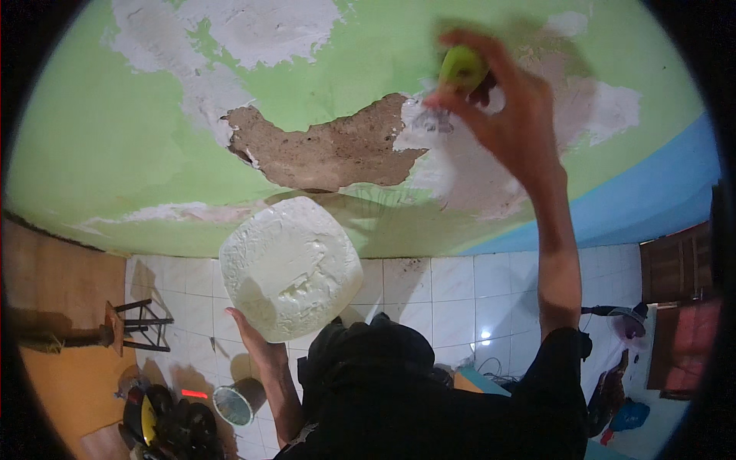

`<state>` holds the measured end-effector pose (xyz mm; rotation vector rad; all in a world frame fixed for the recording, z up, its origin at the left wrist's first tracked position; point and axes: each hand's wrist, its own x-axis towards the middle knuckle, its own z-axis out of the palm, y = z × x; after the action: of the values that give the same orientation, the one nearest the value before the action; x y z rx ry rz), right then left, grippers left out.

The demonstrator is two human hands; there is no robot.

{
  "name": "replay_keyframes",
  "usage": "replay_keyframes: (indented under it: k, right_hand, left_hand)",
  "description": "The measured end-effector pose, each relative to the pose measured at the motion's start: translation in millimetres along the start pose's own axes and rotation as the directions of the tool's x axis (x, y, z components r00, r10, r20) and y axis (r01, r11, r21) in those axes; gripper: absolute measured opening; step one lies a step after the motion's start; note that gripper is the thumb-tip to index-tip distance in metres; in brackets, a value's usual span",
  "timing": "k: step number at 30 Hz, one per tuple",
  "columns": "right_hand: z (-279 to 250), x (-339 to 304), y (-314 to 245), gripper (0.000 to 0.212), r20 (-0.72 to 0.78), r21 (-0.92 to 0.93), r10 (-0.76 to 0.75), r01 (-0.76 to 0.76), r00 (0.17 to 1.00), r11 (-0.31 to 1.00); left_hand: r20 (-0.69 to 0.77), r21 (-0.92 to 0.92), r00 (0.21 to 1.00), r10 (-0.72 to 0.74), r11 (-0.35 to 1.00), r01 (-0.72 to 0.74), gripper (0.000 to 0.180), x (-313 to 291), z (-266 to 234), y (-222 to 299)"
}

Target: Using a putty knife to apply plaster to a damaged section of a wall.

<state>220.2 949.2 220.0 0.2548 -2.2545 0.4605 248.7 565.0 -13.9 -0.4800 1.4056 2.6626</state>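
Note:
My left hand (257,337) carries a rounded-square white plate (350,264) from below, its thumb along the rim and the other fingers hidden underneath. White putty (268,261) lies spread over the plate, ridged and scooped in places. Up at the wall, my right hand (510,107) grips a putty knife (463,70) by its yellow-green handle. Motion blurs the tool, and its greyish blade seems to lie against the white filler. Just left of the blade, a bare brown patch (330,153) shows where the green paint is gone from the wall (376,61).
White filler patches (268,31) mark the upper left wall. On the tiled floor (452,299) stand a dark-legged stool (138,326) and a bucket (234,406). Dark and yellow items (146,418) sit at lower left. A standing fan (625,318) is at the right.

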Motion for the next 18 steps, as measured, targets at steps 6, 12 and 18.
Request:
replay_keyframes:
  k: [6,12,18]
  right_hand:
    - [-59.5,35.8,-19.2,0.061,-0.072,-0.014,-0.012,0.011,0.997,1.0]
    - [-24.1,9.8,-11.0,0.057,-0.17,-0.055,-0.118,0.11,0.978,0.992]
    - [-34.4,11.2,-16.1,0.057,-0.089,-0.179,-0.052,0.036,0.995,0.983]
  left_hand:
    - [0.012,-0.021,1.0,0.006,1.0,-0.005,0.074,0.1,-7.5,-3.1]
    - [-0.031,-0.026,0.999,0.005,1.0,-0.005,0.07,-0.7,-13.0,4.9]
    - [0.056,-0.003,0.998,-0.002,1.0,0.002,0.07,5.5,-16.9,7.9]
